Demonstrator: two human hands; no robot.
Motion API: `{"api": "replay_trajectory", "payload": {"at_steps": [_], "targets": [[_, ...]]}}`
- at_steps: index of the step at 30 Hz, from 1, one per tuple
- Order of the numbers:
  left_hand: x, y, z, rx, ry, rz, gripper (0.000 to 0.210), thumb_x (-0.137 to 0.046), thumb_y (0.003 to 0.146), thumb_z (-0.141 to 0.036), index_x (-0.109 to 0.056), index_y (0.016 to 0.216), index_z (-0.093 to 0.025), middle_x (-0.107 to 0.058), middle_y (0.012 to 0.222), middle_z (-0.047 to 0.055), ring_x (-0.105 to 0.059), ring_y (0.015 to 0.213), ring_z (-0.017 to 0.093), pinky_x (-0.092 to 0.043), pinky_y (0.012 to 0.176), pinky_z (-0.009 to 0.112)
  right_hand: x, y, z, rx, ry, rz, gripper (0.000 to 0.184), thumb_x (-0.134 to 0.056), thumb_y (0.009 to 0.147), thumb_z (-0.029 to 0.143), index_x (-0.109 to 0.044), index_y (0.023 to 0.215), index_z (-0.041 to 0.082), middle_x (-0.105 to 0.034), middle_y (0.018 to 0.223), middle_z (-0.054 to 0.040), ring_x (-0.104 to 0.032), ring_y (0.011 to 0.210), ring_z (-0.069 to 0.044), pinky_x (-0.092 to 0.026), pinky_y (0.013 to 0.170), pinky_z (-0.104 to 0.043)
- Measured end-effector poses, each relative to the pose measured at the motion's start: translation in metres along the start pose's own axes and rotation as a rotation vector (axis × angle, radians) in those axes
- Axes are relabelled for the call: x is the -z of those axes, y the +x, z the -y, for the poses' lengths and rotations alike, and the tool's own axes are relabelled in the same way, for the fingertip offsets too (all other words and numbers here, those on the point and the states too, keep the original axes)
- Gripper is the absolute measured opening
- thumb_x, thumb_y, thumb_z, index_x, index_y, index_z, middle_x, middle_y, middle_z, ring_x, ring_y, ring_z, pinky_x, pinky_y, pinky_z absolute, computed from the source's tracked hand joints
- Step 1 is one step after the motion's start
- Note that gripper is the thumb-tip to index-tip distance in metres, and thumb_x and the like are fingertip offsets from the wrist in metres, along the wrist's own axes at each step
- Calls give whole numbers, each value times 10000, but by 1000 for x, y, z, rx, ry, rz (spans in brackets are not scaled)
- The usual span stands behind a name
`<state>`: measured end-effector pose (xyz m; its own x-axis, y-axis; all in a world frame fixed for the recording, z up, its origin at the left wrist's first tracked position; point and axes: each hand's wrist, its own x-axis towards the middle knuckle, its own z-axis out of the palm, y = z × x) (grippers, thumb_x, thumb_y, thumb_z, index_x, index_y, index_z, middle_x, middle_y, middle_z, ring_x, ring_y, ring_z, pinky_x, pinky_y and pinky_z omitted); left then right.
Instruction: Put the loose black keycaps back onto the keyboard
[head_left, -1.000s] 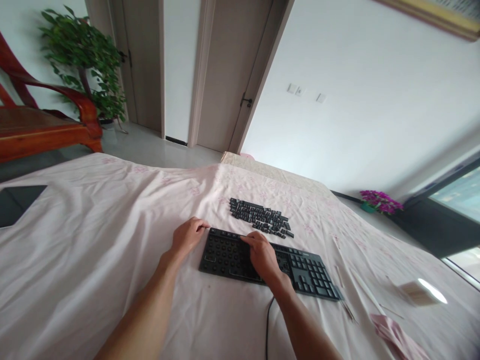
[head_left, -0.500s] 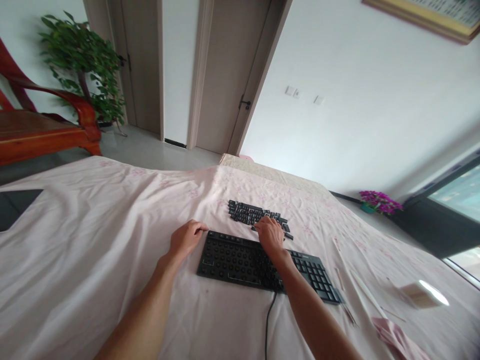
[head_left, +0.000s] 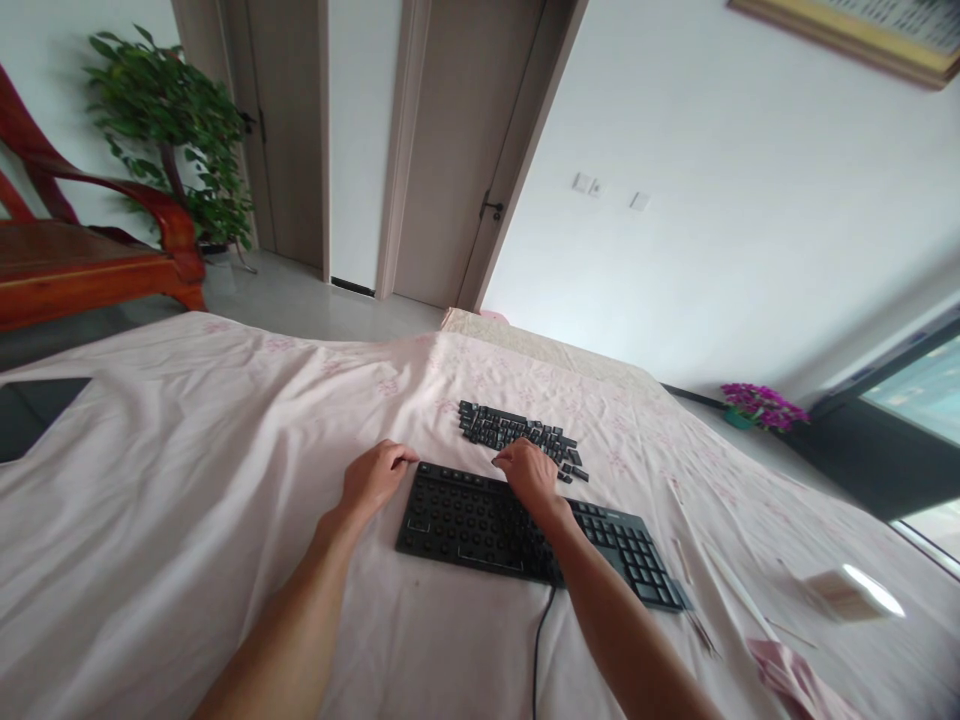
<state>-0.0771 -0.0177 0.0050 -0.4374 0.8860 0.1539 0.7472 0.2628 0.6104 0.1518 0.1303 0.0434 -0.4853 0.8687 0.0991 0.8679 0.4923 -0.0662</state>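
Note:
A black keyboard (head_left: 450, 510) lies on the pink cloth, its left and middle parts stripped of most keycaps and its right-hand number block still capped. At its upper left corner, my left hand (head_left: 373, 474) is closed, thumb and forefinger pinched against the edge. My right hand (head_left: 531, 474) reaches over the keyboard, fingers pinched together with a small dark keycap (head_left: 496, 462) showing at the tips. Just beyond, loose black keycaps (head_left: 491, 425) lie grouped in rows, partly hidden behind this hand. A black cable (head_left: 537, 640) runs from the keyboard towards me.
Tweezers (head_left: 701, 632) and thin sticks (head_left: 739, 590) lie right of the keyboard. Further right are a container of cotton swabs (head_left: 847, 594) and a pink cloth piece (head_left: 791, 675). A dark flat panel (head_left: 37, 410) shows at the far left.
My right hand has drawn slightly left and nearer to the keyboard, away from the loose keycaps, with a keycap at its fingertips. My left hand stays at the corner.

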Motion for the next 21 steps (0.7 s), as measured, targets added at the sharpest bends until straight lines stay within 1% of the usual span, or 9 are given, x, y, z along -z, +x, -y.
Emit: {"api": "replay_trajectory", "payload": {"at_steps": [3,4,6,8,10,12,14,17,21], "targets": [[1,0,0,-3,-2,1,259,-469,823,-207,-684,906,-323,-679,1039,-63,-616,927,116,-407,754,204,2,-2,3,-48,28,42,304,-504,852,484,-723,833,275,-661,965,-32,-596,859,-183,-343,670,-258],[1,0,-1,-3,-3,5,255,-471,826,-211,-685,908,-322,-679,1040,-62,-616,930,118,-408,757,206,4,-2,3,-50,30,37,330,-483,862,487,-725,830,265,-666,964,-41,-602,858,-187,-351,675,-259],[2,0,-2,9,-4,20,249,-477,830,-216,-688,913,-318,-681,1047,-56,-615,940,121,-410,769,207,9,-1,1,-24,51,14,301,-471,879,428,-727,880,271,-669,1000,-42,-605,889,-187,-369,699,-254],[3,0,-4,29,-5,37,244,-482,834,-219,-690,921,-312,-681,1060,-50,-611,954,124,-411,781,207,14,0,-1,52,98,4,253,-481,873,305,-716,967,301,-665,1061,-16,-592,961,-177,-387,750,-242],[4,-1,-6,38,-7,43,243,-484,838,-220,-690,929,-309,-679,1075,-48,-608,966,125,-410,789,207,16,1,-4,170,151,28,307,-489,841,182,-707,1011,315,-661,1099,9,-564,1033,-165,-393,823,-234],[5,-1,-6,38,-3,39,241,-486,837,-220,-691,928,-308,-679,1073,-49,-610,959,123,-409,781,207,16,2,-6,279,183,72,350,-484,811,108,-717,992,297,-665,1098,10,-549,1065,-161,-387,880,-234],[4,-1,-6,29,3,30,240,-486,834,-219,-691,921,-309,-681,1057,-50,-615,937,120,-407,761,207,13,3,-7,336,183,116,362,-479,798,78,-724,975,276,-672,1078,-1,-559,1052,-159,-388,885,-228],[3,-1,-5,17,5,15,242,-480,833,-217,-689,916,-306,-684,1040,-49,-619,915,115,-404,746,205,9,3,-8,322,127,130,335,-501,801,108,-717,999,270,-673,1053,-14,-591,998,-159,-395,836,-215],[2,-1,-4,28,8,18,240,-476,838,-230,-689,919,-307,-683,1053,-47,-619,901,116,-399,738,207,7,1,-8,194,67,102,221,-568,813,249,-723,970,258,-686,1018,-32,-611,968,-177,-393,797,-220]]}}
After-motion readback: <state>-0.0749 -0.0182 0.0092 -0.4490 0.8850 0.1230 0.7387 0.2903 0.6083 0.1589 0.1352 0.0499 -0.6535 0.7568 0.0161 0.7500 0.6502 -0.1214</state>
